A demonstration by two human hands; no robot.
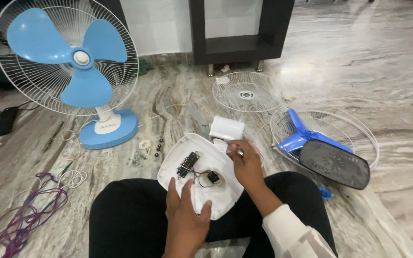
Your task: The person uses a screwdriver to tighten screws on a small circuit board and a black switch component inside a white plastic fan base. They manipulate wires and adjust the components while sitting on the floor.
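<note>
A white plastic fan base shell (192, 155) lies open on my lap, with a small circuit board (188, 164) and red and black wires (201, 176) inside it. My left hand (185, 217) grips the shell's near edge. My right hand (247, 165) holds its far right edge, close to the white fan motor housing (226, 128) standing just behind the shell. A ring shows on a finger of my right hand.
An assembled blue-and-white table fan (68, 67) stands at the left. A loose wire grille (247, 91) lies behind; another grille (354, 129) holds a blue blade (302, 136) and a dark oval panel (334, 163). Screws (158, 147) and coloured wires (25, 217) litter the marble floor.
</note>
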